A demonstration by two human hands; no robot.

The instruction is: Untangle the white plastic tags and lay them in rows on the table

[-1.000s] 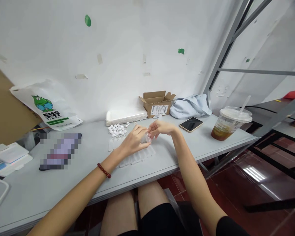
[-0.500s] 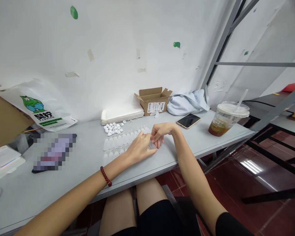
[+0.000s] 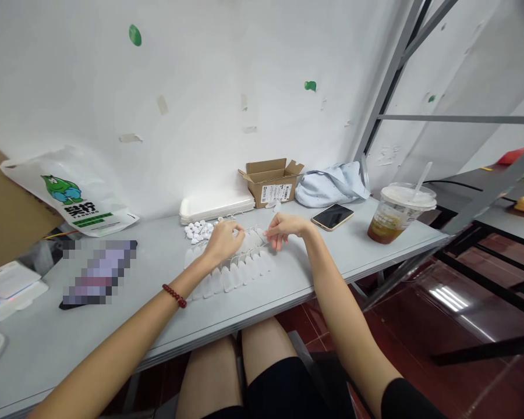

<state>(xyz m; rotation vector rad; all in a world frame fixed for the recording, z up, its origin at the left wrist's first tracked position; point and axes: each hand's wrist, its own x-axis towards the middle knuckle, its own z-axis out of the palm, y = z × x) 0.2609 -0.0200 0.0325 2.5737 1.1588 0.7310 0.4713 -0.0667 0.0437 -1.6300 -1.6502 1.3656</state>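
Note:
Two rows of translucent white tongue-shaped pieces (image 3: 232,276) with thin strings at their tops lie flat on the grey table. My left hand (image 3: 222,241) is over the back row, its thumb and forefinger curled together; what is between them, if anything, is too small to make out. At the right end of that row my right hand (image 3: 283,228) bends down at the wrist, its fingertips pinched on a thin string. Just behind my left hand is a pile of small white pieces (image 3: 197,231), partly covered by it.
Along the wall stand a stack of white trays (image 3: 218,206), an open cardboard box (image 3: 274,189) and a light blue cloth bag (image 3: 332,185). To the right are a phone (image 3: 332,216) and a drink cup (image 3: 397,212). At left lie a white plastic bag (image 3: 76,195) and a pixelated item (image 3: 100,273).
My left hand has moved left and back, away from my right hand, uncovering more of the front row. My right hand has stayed nearly in place. The view has shifted slightly.

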